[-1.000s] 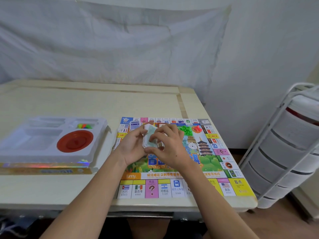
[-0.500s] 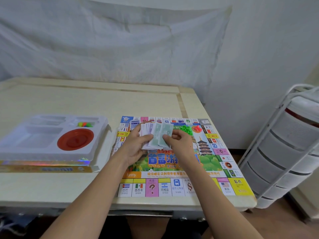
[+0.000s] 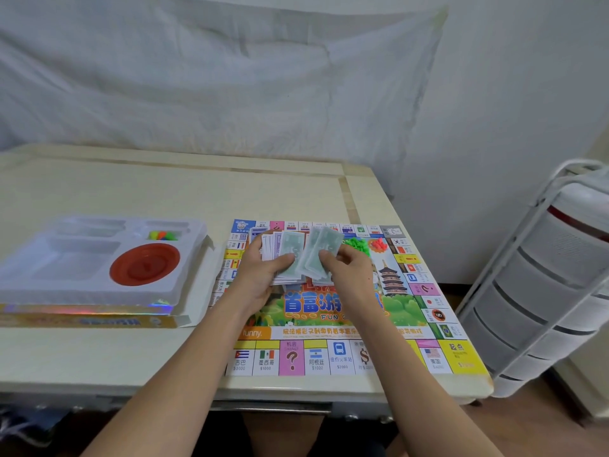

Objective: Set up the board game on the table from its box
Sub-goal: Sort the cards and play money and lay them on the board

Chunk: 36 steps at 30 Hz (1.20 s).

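Sorting step: above the colourful printed game board (image 3: 333, 311), left hand (image 3: 260, 278) grips fanned paper banknotes (image 3: 290, 258); right hand (image 3: 349, 272) pinches green notes. Next: lay piles beside board.

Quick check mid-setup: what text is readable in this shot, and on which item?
"funny." on the colourful game board, orange strip, near left.
"FUN" below its big centre title.
"$3000", "$1000", "$1000", "$2000" on its near-edge squares.
"?" on its pink near square.
Far-edge squares, paper play money in both hands and the holographic yellow box side: too blurred.
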{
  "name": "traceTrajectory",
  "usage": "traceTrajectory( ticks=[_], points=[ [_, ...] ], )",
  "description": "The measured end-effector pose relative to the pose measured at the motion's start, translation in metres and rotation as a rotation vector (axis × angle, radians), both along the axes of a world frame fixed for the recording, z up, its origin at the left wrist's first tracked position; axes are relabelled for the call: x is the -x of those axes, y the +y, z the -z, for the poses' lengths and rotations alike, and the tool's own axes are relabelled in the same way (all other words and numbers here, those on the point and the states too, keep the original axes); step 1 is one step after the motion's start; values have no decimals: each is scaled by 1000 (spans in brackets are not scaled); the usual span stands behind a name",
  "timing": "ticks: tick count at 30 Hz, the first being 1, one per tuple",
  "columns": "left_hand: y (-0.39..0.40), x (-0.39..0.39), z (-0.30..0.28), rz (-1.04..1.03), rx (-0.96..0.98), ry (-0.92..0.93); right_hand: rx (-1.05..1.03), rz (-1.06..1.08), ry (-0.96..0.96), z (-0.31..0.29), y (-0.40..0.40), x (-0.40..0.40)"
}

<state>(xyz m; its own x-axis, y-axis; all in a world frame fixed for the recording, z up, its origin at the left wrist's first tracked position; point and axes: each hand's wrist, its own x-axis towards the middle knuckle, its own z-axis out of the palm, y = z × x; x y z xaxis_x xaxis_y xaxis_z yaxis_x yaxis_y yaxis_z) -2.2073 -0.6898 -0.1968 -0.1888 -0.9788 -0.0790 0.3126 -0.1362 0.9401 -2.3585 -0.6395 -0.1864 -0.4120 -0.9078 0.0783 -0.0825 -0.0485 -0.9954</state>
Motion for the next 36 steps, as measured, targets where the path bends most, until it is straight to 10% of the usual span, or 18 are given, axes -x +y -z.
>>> traceTrajectory(
  ticks=[26,36],
  points=[
    [9,-2,4,-1,175,-150,-41,-130,-140,-4,13,-5],
    [30,2,7,-94,184,-177,15,-68,461,21,37,-13]
  ],
)
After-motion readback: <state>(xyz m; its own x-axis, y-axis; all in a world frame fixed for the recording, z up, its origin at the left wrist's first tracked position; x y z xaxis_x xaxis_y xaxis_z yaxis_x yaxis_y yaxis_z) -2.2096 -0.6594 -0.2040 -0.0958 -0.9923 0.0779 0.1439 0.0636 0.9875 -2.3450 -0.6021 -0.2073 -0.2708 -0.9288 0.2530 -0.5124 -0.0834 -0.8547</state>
